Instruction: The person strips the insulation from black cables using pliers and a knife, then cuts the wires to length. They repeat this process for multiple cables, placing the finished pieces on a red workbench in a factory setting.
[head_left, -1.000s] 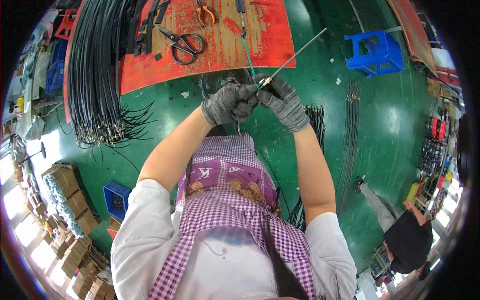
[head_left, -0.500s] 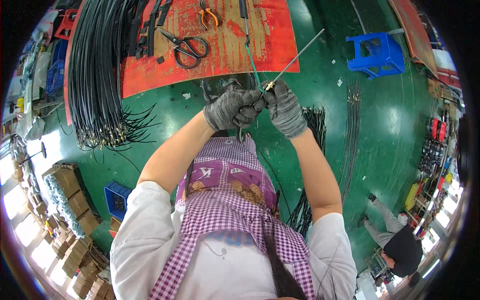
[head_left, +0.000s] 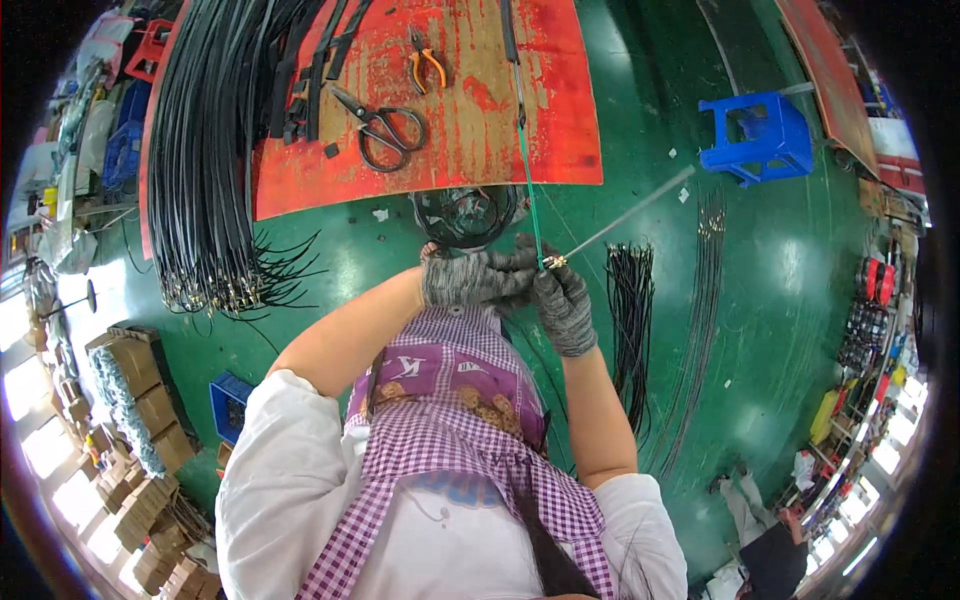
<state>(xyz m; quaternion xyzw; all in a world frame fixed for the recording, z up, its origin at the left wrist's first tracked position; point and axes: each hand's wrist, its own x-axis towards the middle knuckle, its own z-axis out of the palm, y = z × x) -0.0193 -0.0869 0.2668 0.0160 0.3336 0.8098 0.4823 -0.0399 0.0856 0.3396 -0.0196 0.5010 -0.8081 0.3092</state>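
My gloved right hand (head_left: 566,312) pinches a small brass-coloured fitting (head_left: 555,262) below its fingertips' upper edge. From that fitting a thin grey rod (head_left: 630,217), blurred, slants up to the right. A taut green cord (head_left: 530,190) runs from the fitting up to a thin dark hook-like piece (head_left: 519,100) over the tabletop. My left hand (head_left: 480,277), in a matching grey glove, is beside the fitting with its fingers bent together; whatever they hold is hidden. Both hands are in front of the apron, past the table's near edge.
Black-handled scissors (head_left: 388,138) and orange-handled pliers (head_left: 426,70) lie on the worn red table (head_left: 480,150). Black cables (head_left: 205,170) drape off its left side. More cable bundles (head_left: 630,320) lie right of my hands. A blue stool (head_left: 757,138) stands at far right; a person (head_left: 775,555) is at lower right.
Both hands have come nearer to my body and slightly right, drawing the green cord longer. The rod's outer end has swung lower and to the right. My left hand now lies flatter.
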